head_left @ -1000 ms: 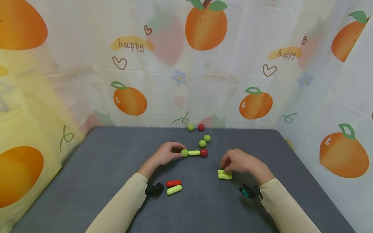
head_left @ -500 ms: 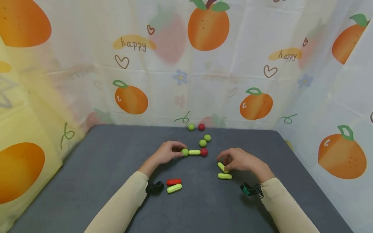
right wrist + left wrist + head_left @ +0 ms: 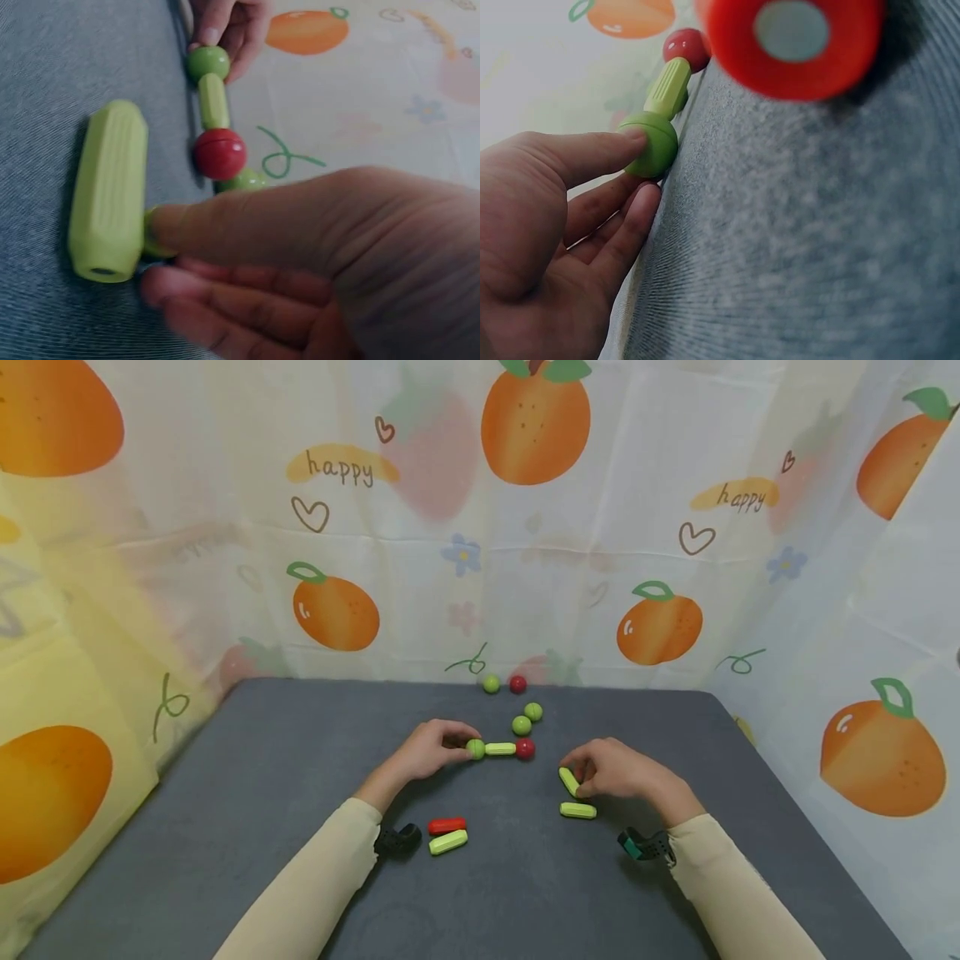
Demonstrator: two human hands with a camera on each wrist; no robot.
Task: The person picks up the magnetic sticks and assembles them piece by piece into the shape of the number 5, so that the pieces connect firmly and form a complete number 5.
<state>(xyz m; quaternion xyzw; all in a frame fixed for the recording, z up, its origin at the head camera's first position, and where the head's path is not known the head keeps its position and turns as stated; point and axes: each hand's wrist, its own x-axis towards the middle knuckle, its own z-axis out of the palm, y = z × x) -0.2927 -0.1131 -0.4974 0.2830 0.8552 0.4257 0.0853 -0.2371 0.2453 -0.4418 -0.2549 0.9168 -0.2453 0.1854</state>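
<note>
My left hand (image 3: 427, 752) pinches a green ball (image 3: 654, 146) between thumb and fingers. From that ball a yellow-green ridged stick (image 3: 500, 749) runs right to a red ball (image 3: 525, 749), all three in one row. My right hand (image 3: 621, 768) holds a second yellow-green stick (image 3: 568, 782) with thumb and fingertips, mostly hidden by the thumb in the right wrist view. A third yellow-green stick (image 3: 110, 191) lies close beside it, a dark hole showing in its end.
Two loose green balls (image 3: 521, 725) sit behind the row; another green ball (image 3: 491, 684) and a red ball (image 3: 517, 684) stand at the table's back edge. Near my left wrist lie a red stick (image 3: 447, 826) and a yellow-green stick (image 3: 448, 842). A printed curtain (image 3: 420, 635) hangs behind the table.
The stick in my right hand has turned from lying parallel to its neighbour to a slant, its far end shifting away from that neighbour. My left hand and the row stay nearly still.
</note>
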